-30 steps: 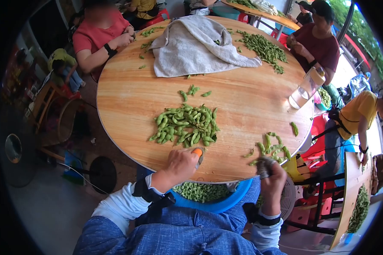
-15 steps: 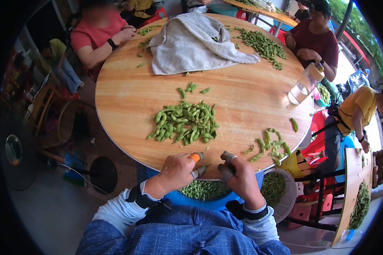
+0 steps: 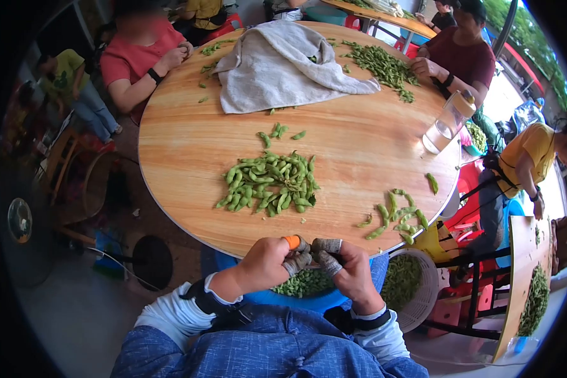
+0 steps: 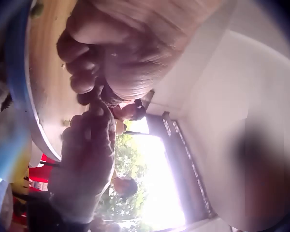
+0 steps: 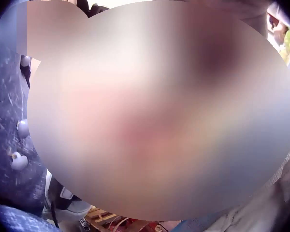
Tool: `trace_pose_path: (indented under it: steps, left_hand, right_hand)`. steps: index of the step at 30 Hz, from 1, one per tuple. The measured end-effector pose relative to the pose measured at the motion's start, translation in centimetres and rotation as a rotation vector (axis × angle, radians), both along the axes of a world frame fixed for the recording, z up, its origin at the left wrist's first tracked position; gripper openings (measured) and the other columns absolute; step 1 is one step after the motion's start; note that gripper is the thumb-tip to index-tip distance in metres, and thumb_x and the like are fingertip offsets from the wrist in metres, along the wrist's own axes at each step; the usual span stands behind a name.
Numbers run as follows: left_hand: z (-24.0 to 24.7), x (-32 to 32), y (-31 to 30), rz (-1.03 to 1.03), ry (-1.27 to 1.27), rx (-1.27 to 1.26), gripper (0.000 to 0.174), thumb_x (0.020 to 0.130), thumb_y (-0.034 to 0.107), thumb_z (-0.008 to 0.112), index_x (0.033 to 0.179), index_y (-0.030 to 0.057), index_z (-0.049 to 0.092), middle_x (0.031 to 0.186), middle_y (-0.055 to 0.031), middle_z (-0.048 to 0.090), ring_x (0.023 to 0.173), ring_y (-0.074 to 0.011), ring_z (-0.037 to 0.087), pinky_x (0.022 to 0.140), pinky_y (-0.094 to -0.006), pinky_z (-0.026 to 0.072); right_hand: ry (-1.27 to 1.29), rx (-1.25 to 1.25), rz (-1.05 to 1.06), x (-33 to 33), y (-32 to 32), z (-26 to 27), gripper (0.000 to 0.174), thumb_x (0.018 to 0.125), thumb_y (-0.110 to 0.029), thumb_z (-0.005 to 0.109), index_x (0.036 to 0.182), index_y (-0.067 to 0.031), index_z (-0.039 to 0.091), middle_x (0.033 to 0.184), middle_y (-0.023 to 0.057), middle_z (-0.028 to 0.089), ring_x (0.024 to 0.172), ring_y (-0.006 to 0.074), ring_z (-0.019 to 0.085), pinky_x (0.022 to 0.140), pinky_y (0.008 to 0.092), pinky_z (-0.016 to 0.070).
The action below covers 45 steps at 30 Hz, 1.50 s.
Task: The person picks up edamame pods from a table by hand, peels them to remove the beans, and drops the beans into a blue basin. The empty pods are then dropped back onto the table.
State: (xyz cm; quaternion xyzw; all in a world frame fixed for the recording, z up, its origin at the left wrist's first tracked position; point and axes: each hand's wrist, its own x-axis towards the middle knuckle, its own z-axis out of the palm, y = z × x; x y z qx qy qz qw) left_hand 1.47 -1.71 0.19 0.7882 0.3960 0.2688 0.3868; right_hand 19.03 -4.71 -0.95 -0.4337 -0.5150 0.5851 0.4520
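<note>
My left hand, an orange band and grey coverings on its digits, is at the near table edge. Fingertip to fingertip with it is my right hand, its thumb and finger covered in grey fabric. Both pinch what appears to be a bean pod, almost wholly hidden by the fingers. Below them a blue basin holds shelled green beans. A heap of green pods lies beyond the hands on the table. The left wrist view shows the curled left hand meeting the right; a blur fills most of the right wrist view.
On the round wooden table are a grey cloth, a water bottle and loose pods at right. A white basket of pods stands beside the basin. People sit across the table at left and right.
My right hand has swung left from the loose pods to meet the left hand over the basin. The left hand has shifted slightly right and towards my body.
</note>
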Motion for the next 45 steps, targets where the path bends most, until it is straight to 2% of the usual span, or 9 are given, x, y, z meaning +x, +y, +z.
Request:
trace_pose_path:
  steps: [2, 3, 6, 9, 12, 13, 18, 42, 45]
  left_hand:
    - [-0.1, -0.5, 0.6, -0.031, -0.173, -0.35, 0.011, 0.079, 0.007, 0.048, 0.082, -0.0018, 0.054, 0.062, -0.006, 0.055, 0.057, -0.0174, 0.053, 0.052, -0.0297, 0.0424]
    - [-0.1, -0.6, 0.9, -0.079, -0.246, -0.526, 0.013, 0.084, 0.01, 0.044, 0.083, 0.0004, 0.053, 0.06, 0.0003, 0.049, 0.054, -0.0079, 0.044, 0.047, -0.0235, 0.0369]
    - [-0.8, -0.9, 0.8, -0.218, -0.494, -1.025, 0.012, 0.084, 0.011, 0.044, 0.083, 0.0036, 0.053, 0.06, 0.002, 0.046, 0.05, -0.0045, 0.039, 0.044, -0.0192, 0.0303]
    - [0.1, -0.8, 0.5, -0.147, -0.653, -1.233, 0.012, 0.086, 0.014, 0.044, 0.083, 0.0059, 0.053, 0.058, 0.0037, 0.042, 0.049, -0.0017, 0.032, 0.043, -0.016, 0.0239]
    - [-0.6, -0.6, 0.2, -0.11, -0.654, -1.006, 0.012, 0.085, 0.012, 0.044, 0.083, 0.0046, 0.053, 0.06, 0.0021, 0.046, 0.052, -0.003, 0.039, 0.045, -0.0178, 0.0313]
    - [-0.4, -0.3, 0.0, -0.048, -0.641, -0.912, 0.011, 0.085, 0.011, 0.045, 0.082, 0.0038, 0.053, 0.061, 0.0013, 0.048, 0.054, -0.0035, 0.041, 0.047, -0.0186, 0.0337]
    - [-0.5, 0.3, -0.7, 0.09, -0.422, -0.446, 0.007, 0.081, 0.005, 0.049, 0.079, -0.0009, 0.053, 0.067, -0.0023, 0.055, 0.065, -0.0062, 0.049, 0.059, -0.022, 0.0424]
    - [-0.8, 0.2, -1.0, -0.004, -0.412, -0.432, 0.007, 0.081, 0.005, 0.05, 0.082, -0.0015, 0.052, 0.069, 0.003, 0.05, 0.068, -0.004, 0.044, 0.061, -0.0187, 0.0378]
    - [-0.5, 0.2, -0.9, -0.009, -0.434, -0.47, 0.007, 0.078, 0.003, 0.052, 0.082, -0.0026, 0.054, 0.072, -0.0028, 0.057, 0.069, -0.005, 0.048, 0.061, -0.0209, 0.042]
  right_hand:
    - [-0.073, 0.091, 0.02, 0.2, 0.1, 0.4, 0.019, 0.079, -0.002, 0.053, 0.097, 0.003, 0.055, 0.084, 0.0047, 0.059, 0.078, 0.0099, 0.054, 0.07, 0.0228, 0.0439]
    - [-0.11, 0.137, 0.027, 0.3, 0.1, 0.7, 0.018, 0.079, -0.002, 0.054, 0.096, 0.0024, 0.056, 0.083, 0.0042, 0.059, 0.077, 0.0104, 0.055, 0.07, 0.023, 0.0442]
    - [-0.098, 0.189, 0.09, 0.5, 0.2, 1.5, 0.018, 0.078, -0.002, 0.054, 0.096, 0.0023, 0.056, 0.084, 0.0039, 0.06, 0.077, 0.0103, 0.055, 0.07, 0.0227, 0.0442]
    - [-0.078, 0.148, -0.002, 0.1, -0.2, 1.0, 0.018, 0.078, -0.002, 0.055, 0.096, 0.0024, 0.056, 0.083, 0.0037, 0.059, 0.078, 0.0106, 0.055, 0.071, 0.0234, 0.0437]
    - [0.153, -0.027, -0.233, -0.9, -0.5, 1.5, 0.019, 0.079, -0.003, 0.055, 0.096, 0.0047, 0.054, 0.088, 0.0044, 0.059, 0.083, 0.0113, 0.054, 0.073, 0.023, 0.0424]
    - [0.142, -0.07, -0.17, -0.5, -0.6, 1.1, 0.021, 0.08, -0.005, 0.054, 0.098, 0.0047, 0.053, 0.09, 0.0048, 0.059, 0.087, 0.0113, 0.053, 0.075, 0.0227, 0.0416]
    - [0.274, -0.219, -0.117, -0.8, -0.9, 0.7, 0.017, 0.079, -0.014, 0.058, 0.088, 0.0, 0.057, 0.072, -0.0013, 0.055, 0.062, 0.0049, 0.046, 0.057, 0.0173, 0.0358]
    - [0.299, -0.201, -0.093, -1.0, -1.1, -0.2, 0.016, 0.078, -0.014, 0.057, 0.087, -0.0002, 0.056, 0.076, 0.0011, 0.058, 0.066, 0.007, 0.05, 0.059, 0.019, 0.0389]
    - [0.258, -0.117, -0.129, -1.4, -1.1, -0.3, 0.015, 0.079, -0.013, 0.056, 0.087, -0.0004, 0.056, 0.076, 0.0005, 0.058, 0.065, 0.0067, 0.05, 0.059, 0.0192, 0.039]
